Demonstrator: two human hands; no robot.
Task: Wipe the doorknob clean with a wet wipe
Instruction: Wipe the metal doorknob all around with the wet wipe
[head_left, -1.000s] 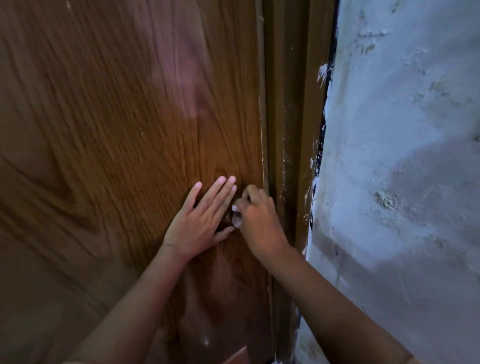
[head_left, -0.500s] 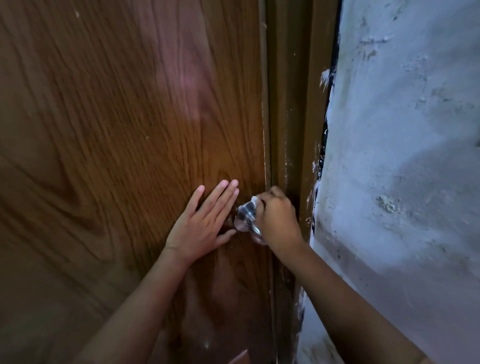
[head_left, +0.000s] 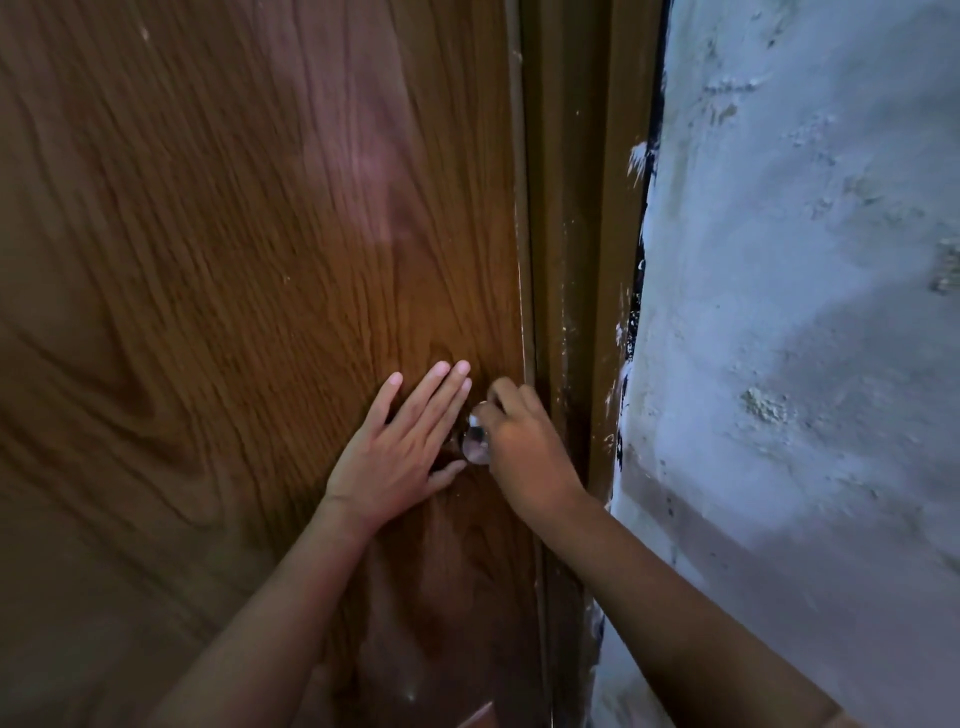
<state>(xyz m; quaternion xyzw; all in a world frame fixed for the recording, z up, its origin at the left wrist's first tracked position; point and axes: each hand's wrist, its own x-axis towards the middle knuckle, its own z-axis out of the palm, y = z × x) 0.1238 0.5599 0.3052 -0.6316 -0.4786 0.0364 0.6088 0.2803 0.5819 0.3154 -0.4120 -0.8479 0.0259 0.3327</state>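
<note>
A shiny metal doorknob (head_left: 476, 446) sticks out of a brown wood-grain door (head_left: 234, 260), near the door's right edge. My right hand (head_left: 524, 449) is curled over the knob from the right and hides most of it. A small white bit of wet wipe (head_left: 479, 409) shows at its fingertips, pressed on the knob's top. My left hand (head_left: 402, 454) lies flat on the door just left of the knob, fingers spread and pointing up.
A dark brown door frame (head_left: 571, 260) runs up right of the knob. Beyond it stands a rough whitewashed wall (head_left: 805, 312), close to my right forearm.
My right hand has slid back left and up over the knob, covering more of the metal than half a second ago. The left hand has stayed flat on the door.
</note>
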